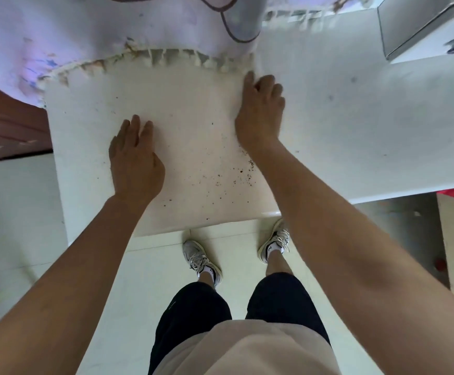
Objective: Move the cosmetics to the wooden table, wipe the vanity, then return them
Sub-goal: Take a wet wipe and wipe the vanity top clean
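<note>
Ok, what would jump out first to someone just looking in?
Both hands are on the cream tabletop: the left hand lies flat near its middle, the right hand at its right edge. Dark specks scatter over its right side, and a fringed lilac cloth covers the far side.

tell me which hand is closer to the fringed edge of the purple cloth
Right. The right hand has its fingertips up at the fringed edge, near its right end; the left hand lies flat lower on the cream surface.
</note>
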Tool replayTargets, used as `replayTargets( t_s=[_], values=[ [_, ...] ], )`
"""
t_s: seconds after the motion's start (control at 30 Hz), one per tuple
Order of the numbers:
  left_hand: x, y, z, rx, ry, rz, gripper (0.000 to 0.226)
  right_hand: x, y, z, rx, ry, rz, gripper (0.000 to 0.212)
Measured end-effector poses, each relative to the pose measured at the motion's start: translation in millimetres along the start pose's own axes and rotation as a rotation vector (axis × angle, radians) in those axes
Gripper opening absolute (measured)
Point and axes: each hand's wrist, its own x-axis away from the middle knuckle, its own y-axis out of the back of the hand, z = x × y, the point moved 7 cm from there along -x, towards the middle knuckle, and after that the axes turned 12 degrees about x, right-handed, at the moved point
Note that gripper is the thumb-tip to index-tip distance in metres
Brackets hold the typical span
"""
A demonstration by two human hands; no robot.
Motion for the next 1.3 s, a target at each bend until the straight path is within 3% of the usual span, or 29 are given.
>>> replayTargets(
  t_s=[0.1,0.2,0.33,0.43,0.53,0.63,0.8,0.9,1.03,1.2,1.3],
  values=[
    [1,2,14,0.003,0.037,-0.003,0.055,25,-1,85,-0.031,0.333,0.034,0.062],
    [-1,7,29,0.014,0.061,-0.002,0.049,24,2,80,-0.216,0.421,0.054,0.062],
    [-6,7,42,-0.010,0.051,0.066,0.048,-2,8,-32,-0.441,-0.007,-0.077,0.051],
    [-10,7,46,-0.029,0.058,0.103,0.050,-5,6,-111,-0.229,-0.428,-0.126,0.051],
    [-9,8,48,-0.050,0.032,0.130,0.051,-6,-1,-104,-0.077,-0.537,-0.025,0.053],
    [-9,6,51,-0.074,0.002,0.169,0.054,-12,0,-23,0.003,-0.369,0.022,0.059],
    [-14,5,57,-0.095,-0.006,0.240,0.057,5,2,140,-0.038,0.180,0.059,0.066],
    [-12,7,60,-0.118,-0.032,0.269,0.058,15,14,144,-0.232,0.291,0.071,0.061],
    [-14,8,62,-0.116,-0.050,0.292,0.058,39,34,28,-0.334,-0.039,-0.131,0.056],
    [-10,7,59,-0.110,-0.028,0.287,0.060,103,18,-141,-0.186,-0.721,-0.045,0.054],
    [-13,13,61,-0.072,-0.043,0.236,0.056,133,-2,-141,-0.043,-0.743,0.089,0.055]
  ],
)
